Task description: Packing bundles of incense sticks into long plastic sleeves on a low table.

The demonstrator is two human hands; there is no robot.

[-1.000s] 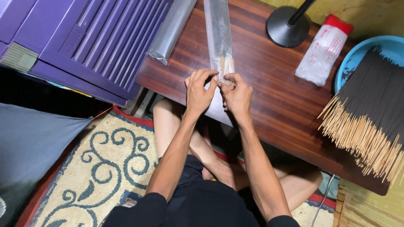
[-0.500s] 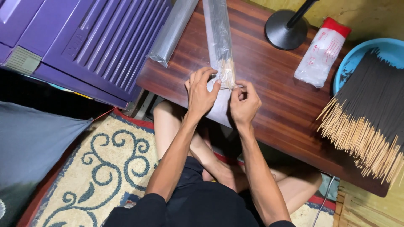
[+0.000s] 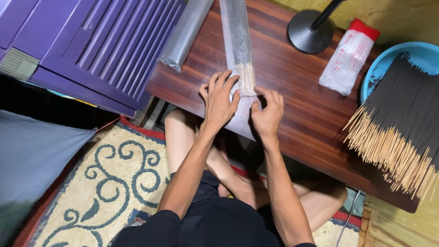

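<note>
A long clear plastic sleeve (image 3: 238,41) filled with dark incense sticks lies lengthwise on the wooden table (image 3: 297,110), the sticks' pale bamboo ends near me. My left hand (image 3: 219,101) lies flat with spread fingers on the sleeve's empty open end, beside the bamboo tips. My right hand (image 3: 268,112) presses down on the same flap of plastic from the right, fingers bent and resting on it. Neither hand lifts anything.
A second filled clear sleeve (image 3: 185,33) lies to the left against a purple plastic crate (image 3: 105,45). A black lamp base (image 3: 310,32), a red-topped white packet (image 3: 348,56) and a blue basin (image 3: 388,59) heaped with loose incense sticks (image 3: 402,123) sit to the right. Patterned rug (image 3: 114,183) below.
Both hands pinched the sleeve's open end a second ago. They have since flattened out: the left spread its fingers over the plastic, the right moved slightly right and pressed down.
</note>
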